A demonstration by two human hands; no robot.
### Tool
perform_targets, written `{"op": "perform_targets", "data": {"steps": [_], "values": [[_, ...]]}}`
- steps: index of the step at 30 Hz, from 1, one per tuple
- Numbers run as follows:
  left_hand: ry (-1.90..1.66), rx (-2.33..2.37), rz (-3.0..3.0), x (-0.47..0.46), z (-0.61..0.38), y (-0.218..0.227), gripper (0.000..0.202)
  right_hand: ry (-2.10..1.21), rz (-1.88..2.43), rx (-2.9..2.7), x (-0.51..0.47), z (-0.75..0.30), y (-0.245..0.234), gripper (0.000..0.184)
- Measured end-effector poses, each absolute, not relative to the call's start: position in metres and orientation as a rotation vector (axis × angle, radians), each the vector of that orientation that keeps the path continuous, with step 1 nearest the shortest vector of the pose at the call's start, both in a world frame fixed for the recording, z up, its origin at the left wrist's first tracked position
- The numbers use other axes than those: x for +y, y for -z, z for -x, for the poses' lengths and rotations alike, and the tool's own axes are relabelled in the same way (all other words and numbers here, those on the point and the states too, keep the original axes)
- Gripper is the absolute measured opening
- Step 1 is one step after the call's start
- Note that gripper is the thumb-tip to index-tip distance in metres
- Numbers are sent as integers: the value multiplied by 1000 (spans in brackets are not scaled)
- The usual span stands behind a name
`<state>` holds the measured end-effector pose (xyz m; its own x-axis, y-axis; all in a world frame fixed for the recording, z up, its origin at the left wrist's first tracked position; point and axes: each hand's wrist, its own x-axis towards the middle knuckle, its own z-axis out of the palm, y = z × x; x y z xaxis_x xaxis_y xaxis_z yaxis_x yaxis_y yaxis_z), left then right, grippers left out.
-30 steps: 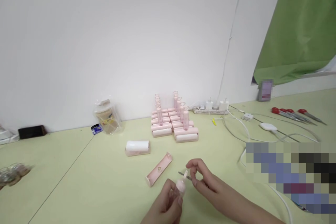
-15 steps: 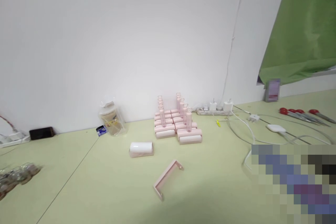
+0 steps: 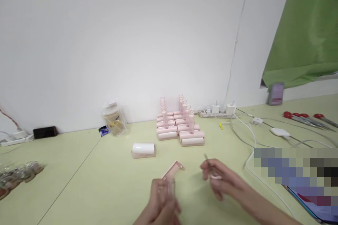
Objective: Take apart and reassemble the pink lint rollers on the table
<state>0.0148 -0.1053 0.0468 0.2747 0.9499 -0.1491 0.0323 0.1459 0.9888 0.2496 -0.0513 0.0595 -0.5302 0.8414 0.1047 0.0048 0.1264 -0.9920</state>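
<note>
My left hand (image 3: 161,204), at the bottom middle, is closed on a clear pinkish handle (image 3: 171,187), blurred by motion. Right of it, my right hand (image 3: 224,179) is raised with its fingers bent around a thin dark rod (image 3: 206,158). A small pale pink piece (image 3: 216,176) shows at those fingers too; its kind is unclear. Behind my left hand lies a pink bracket-shaped frame (image 3: 173,169), partly covered by the hand. A white roll in a clear pink cover (image 3: 144,149) lies farther back on the left.
Several pink lint rollers with upright handles (image 3: 181,123) stand in two rows by the wall. A power strip (image 3: 216,114) and white cables (image 3: 255,154) lie to the right, with red-ended tools (image 3: 303,116) beyond. A bagged cup (image 3: 114,121) and a black phone (image 3: 45,132) are left.
Both my hands have come into view from below, the left with the pinkish handle and the right with the thin rod. The frame and white roll stay where they were.
</note>
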Motion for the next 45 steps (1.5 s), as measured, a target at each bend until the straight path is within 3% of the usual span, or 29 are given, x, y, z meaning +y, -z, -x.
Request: {"op": "perform_targets", "data": {"steps": [5, 10, 15, 18, 23, 28, 35, 39, 40, 41, 45], "values": [[-903, 1137, -1571, -76, -62, -56, 38, -1585, 779, -1622, -52, -202, -34, 37], [-707, 1390, -2108, -62, -43, -62, 51, -1182, 1098, -1812, -26, -227, -36, 28], [-476, 1522, -2310, -53, -9, -38, 46, -1018, 1220, -2023, -1, -231, -42, 27], [-400, 1655, -2287, -49, 17, -29, 46, -931, 1052, -2285, 2, -209, -50, 29], [-491, 1702, -2199, -42, 64, -32, 32, -241, 530, -2981, 0, -151, -60, 34], [-561, 1628, -2105, -44, 89, -30, 29, -166, 358, -2966, -1, -121, -62, 57], [-619, 1580, -2117, -59, 74, -45, 58, -264, 672, -3055, 13, -132, -88, 68], [-430, 1661, -2229, -68, 49, -36, 104, -282, 835, -2986, 22, -153, -97, 44], [-385, 1681, -2278, -68, 43, -32, 107, -288, 856, -2947, 23, -160, -98, 38], [-356, 1696, -2327, -68, 40, -28, 100, -293, 872, -2899, 24, -168, -100, 34], [-403, 1663, -2512, -58, 44, -21, 37, -280, 956, -2682, 25, -201, -103, 27]]}}
